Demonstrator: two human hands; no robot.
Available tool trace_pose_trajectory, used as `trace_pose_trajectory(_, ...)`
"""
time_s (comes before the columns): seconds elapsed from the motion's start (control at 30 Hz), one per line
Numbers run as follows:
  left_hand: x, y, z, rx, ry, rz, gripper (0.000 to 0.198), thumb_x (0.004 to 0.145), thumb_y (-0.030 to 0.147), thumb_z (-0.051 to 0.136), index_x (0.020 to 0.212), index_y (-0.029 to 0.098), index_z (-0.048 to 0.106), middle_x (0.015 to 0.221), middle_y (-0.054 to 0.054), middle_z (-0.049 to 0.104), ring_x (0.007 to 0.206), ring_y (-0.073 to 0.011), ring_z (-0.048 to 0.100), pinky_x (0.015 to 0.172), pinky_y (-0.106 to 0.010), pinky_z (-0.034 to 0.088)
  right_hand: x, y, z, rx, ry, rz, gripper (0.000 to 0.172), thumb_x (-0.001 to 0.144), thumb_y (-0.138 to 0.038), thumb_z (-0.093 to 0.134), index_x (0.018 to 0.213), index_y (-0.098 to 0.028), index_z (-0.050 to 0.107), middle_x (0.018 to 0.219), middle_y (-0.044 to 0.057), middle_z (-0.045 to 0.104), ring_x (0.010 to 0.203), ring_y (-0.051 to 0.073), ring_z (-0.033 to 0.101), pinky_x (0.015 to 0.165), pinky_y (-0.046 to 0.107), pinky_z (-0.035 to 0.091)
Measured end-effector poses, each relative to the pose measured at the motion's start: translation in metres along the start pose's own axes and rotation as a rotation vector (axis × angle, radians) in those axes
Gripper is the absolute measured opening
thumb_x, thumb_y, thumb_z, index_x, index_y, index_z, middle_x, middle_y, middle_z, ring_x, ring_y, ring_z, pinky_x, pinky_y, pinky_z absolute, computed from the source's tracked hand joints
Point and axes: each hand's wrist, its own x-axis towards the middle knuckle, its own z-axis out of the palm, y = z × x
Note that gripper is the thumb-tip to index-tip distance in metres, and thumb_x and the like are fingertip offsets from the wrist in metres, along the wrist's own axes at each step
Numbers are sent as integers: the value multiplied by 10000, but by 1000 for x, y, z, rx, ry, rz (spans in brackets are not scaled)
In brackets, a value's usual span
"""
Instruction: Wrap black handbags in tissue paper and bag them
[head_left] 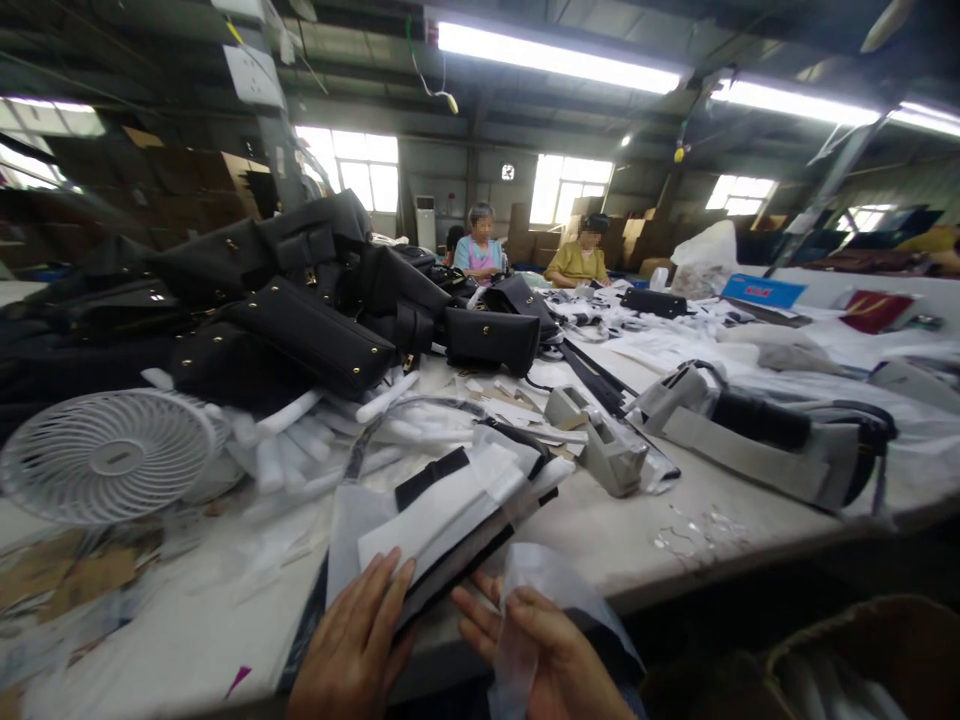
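Evidently, the thing in hand is a dark bundle (469, 515) in white sheeting, lying tilted on the tabletop at the lower centre of the frame. The left hand (360, 620) lies flat along its lower left end, fingers extended and nearly together, pressing on it without closing round it. The right hand (551, 625), at the bottom of the frame right of centre, pinches a translucent sheet (536, 570) between thumb and fingers, its fingertips near the bundle's lower edge.

The bundle looks light and fairly soft, with some stiffness along its dark edges; its covering is probably slick and easily creased, so a broad palm on the flat face and a hold along the firm edge should suit it. The sheet looks thin, limp and slippery, best taken by a gathered edge.

The pale tabletop (585, 540) is cluttered: a heap of black bags (307, 330) fills the upper left, above white rolls (285, 430) and a round fan (112, 455). A grey tape dispenser (607, 455) stands right of the bundle, and another partly covered bag (757, 440) lies farther right. Beyond, two people (480, 255) sit at the far side, in a workshop with bright windows (574, 185) and tube lights (555, 57) overhead.
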Motion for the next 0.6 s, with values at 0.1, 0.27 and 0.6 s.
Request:
trace_pose_trajectory(0.1,1,3,0,22,-18,-25,448,986,218,436,1431,172,425,1405,-88,541,1230,-238,552,1064,-366,394,2,-4,0,31,-3,35,273,513,-207,934,661,-168,708,1075,67,744,1108,370,651,979,462,485)
trace_pose_trajectory(0.27,-4,1,1,6,-15,-68,531,981,218,453,1490,170,313,1383,-84,563,1223,-234,560,1047,-356,417,0,-7,-1,26,-65,103,266,538,-209,934,653,-173,697,1125,39,731,1015,293,700,876,371,534)
trace_pose_trajectory(0.6,17,-19,-11,-94,-23,-261,516,1004,356,354,1500,230,290,1381,-18,567,1067,-199,667,874,-281,557,25,-6,-10,-409,80,97,476,682,-453,837,959,-112,654,817,78,710,679,144,678,551,197,485)
